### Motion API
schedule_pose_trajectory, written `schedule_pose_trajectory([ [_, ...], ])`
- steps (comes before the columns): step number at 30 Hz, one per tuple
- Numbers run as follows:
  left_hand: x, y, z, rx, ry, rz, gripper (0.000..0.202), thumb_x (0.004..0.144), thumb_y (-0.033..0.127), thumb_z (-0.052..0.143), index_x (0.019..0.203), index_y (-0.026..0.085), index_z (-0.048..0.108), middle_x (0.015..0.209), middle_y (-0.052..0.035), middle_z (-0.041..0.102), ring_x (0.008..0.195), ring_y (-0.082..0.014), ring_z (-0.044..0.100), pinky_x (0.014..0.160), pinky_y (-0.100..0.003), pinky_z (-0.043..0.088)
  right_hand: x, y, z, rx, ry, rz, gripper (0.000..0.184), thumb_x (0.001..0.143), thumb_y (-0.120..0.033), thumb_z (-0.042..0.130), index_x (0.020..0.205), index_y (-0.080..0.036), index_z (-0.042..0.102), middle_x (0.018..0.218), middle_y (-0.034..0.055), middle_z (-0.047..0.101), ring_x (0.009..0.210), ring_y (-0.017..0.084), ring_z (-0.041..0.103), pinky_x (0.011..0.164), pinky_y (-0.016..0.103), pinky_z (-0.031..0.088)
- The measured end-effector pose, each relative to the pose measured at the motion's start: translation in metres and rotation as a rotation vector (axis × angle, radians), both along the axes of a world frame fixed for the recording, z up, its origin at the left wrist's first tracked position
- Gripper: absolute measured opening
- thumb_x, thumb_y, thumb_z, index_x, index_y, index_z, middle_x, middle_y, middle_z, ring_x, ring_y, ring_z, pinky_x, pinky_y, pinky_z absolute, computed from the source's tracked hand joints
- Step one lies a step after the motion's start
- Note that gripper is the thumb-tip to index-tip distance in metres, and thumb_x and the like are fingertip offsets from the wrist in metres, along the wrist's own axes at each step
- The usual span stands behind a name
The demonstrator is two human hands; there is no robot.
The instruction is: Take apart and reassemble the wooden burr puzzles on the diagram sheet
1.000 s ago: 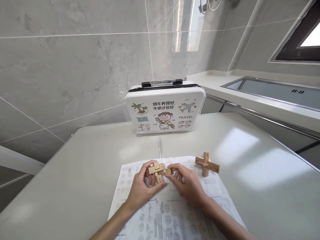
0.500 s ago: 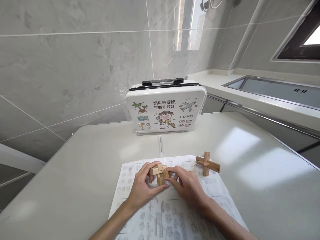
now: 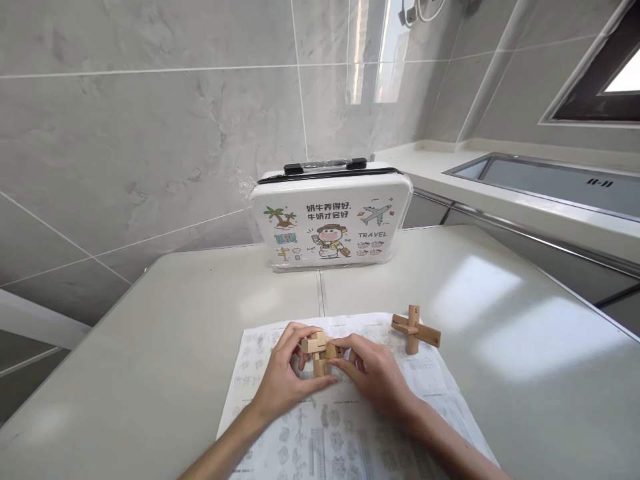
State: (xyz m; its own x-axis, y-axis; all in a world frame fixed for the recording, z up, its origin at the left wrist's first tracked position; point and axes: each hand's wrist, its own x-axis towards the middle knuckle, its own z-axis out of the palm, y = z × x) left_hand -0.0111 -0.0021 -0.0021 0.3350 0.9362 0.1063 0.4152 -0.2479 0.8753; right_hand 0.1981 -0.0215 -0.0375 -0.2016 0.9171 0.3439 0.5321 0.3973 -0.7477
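Note:
Between my two hands is a light wooden interlocking puzzle (image 3: 319, 348), made of several notched blocks, held over a printed sheet (image 3: 320, 433). My left hand (image 3: 286, 368) grips its left side, with fingers at the top and back and the thumb along the bottom. The thumb and index finger of my right hand (image 3: 373, 368) pinch the block on its right side. Fingers hide parts of the puzzle. A second, darker wooden puzzle (image 3: 413, 330), shaped like a cross, stands on the sheet's upper right corner, apart from both hands.
A white case (image 3: 330, 220) in clear plastic wrap, printed with cartoons, stands at the back of the pale table (image 3: 150, 347) against grey wall tiles. To the right runs a white counter with a sink (image 3: 550, 177). A seam crosses the table behind the sheet.
The wooden puzzle has tilted slightly in my hands, and its top block sits a little lower. Both hands keep their hold. The cross-shaped puzzle has stayed put.

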Motion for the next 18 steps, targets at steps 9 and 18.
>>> schedule_pose_trajectory([
  [9,-0.0018,0.0009,-0.0009,-0.026,0.017,-0.048,0.063,0.071,0.046,0.094,0.126,0.031,0.066,0.117,-0.0061,0.060,0.076,-0.0180,0.051,0.067,-0.030,0.046,-0.0013,0.0011,-0.0034,0.018,0.052,0.019,0.020,0.102,-0.038,0.062,0.106,-0.024,0.075,0.071,-0.0011,0.068,0.056,0.015,0.059,0.059,0.026,0.047],
  [18,0.0020,-0.0015,-0.0033,-0.057,0.041,-0.042,0.060,0.072,0.043,0.093,0.124,0.029,0.066,0.103,-0.0016,0.068,0.065,-0.0141,0.042,0.059,-0.027,0.039,-0.0015,0.0005,-0.0027,0.043,0.089,0.063,0.018,0.102,-0.036,0.063,0.106,-0.023,0.074,0.073,-0.0006,0.069,0.056,0.014,0.058,0.060,0.026,0.046],
])
